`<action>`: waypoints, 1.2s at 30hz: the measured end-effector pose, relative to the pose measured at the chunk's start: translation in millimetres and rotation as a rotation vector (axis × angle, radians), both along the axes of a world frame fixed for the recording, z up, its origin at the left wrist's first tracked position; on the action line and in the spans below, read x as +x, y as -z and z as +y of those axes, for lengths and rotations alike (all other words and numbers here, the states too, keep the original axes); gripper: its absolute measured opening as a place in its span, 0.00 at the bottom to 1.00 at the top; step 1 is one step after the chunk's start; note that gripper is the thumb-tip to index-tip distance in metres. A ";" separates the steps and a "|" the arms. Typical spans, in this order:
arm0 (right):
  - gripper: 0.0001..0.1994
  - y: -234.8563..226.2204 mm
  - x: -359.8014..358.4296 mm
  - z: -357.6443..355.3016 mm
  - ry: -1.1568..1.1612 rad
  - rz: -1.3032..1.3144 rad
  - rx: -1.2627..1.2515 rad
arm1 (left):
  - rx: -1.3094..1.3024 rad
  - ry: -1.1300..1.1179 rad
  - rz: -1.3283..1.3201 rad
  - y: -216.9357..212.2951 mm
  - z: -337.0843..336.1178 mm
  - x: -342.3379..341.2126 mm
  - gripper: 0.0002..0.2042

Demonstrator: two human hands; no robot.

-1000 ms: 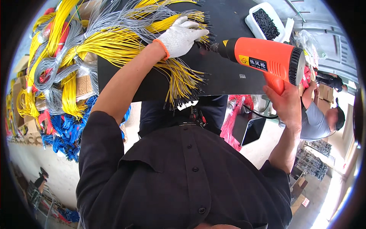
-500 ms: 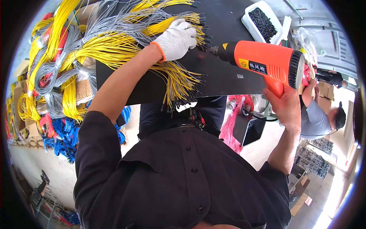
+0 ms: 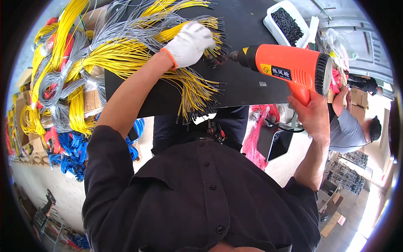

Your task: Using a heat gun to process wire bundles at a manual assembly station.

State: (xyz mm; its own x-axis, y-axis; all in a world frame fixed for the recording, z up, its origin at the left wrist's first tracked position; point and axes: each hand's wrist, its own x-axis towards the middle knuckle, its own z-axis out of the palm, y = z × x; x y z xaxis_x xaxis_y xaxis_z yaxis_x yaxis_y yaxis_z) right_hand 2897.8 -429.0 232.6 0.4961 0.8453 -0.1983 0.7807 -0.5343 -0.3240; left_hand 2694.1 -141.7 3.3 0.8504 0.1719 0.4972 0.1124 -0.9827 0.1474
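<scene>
The left hand (image 3: 191, 42), in a white glove with an orange cuff, lies on a bundle of yellow wires (image 3: 126, 54) on the black desk (image 3: 247, 84). Its fingers curl down over the wire ends, pressing them; I cannot tell whether they actually pinch any. The right hand (image 3: 312, 113) is bare, its fingers clenched round the grip of an orange heat gun (image 3: 289, 65). The gun lies level above the desk, its dark nozzle pointing left and sitting just beside the gloved fingertips and the black-tipped wire ends there.

A second fan of yellow wires (image 3: 197, 94) hangs over the near desk edge. Grey wires (image 3: 121, 25) mix in with the yellow ones further back. A white tray (image 3: 275, 10) of small black pieces stands at the far right of the desk. Blue wires (image 3: 73, 149) and pink wires (image 3: 256, 138) hang below. Another person (image 3: 350, 128) in a grey shirt stands to the right.
</scene>
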 end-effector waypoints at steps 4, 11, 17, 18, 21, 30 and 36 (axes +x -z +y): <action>0.10 -1.0 1.0 -3.3 -0.003 0.002 0.026 | 0.203 -0.470 -0.540 -67.6 -20.2 -44.3 0.11; 0.12 0.5 4.4 9.5 -0.018 -0.002 -0.035 | -0.391 -0.552 -0.474 -65.0 -103.6 -140.0 0.12; 0.12 -1.2 4.8 17.5 -0.038 -0.014 0.023 | -0.591 -0.611 -0.399 2.8 -143.0 -176.9 0.06; 0.12 -1.6 3.1 19.5 -0.059 -0.059 0.036 | -0.607 -0.653 -0.353 14.1 -146.0 -184.5 0.04; 0.10 -4.0 11.3 21.8 -0.093 -0.057 0.056 | -0.653 -0.683 -0.346 18.5 -144.4 -186.8 0.09; 0.10 -3.7 26.4 29.4 -0.163 -0.013 0.067 | -1.056 -0.774 -0.736 55.2 -154.3 -198.4 0.17; 0.12 -7.3 23.3 40.5 -0.078 0.009 0.019 | -1.127 -0.741 -0.748 34.1 -150.0 -194.8 0.11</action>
State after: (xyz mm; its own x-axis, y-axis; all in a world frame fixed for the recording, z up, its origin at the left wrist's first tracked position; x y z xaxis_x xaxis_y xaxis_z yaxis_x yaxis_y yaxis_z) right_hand 2921.1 -388.5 239.9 0.4271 0.8848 -0.1862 0.8167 -0.4658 -0.3407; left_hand 2499.3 -291.7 -30.8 0.0312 0.9960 0.0837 0.0736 -0.0858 0.9936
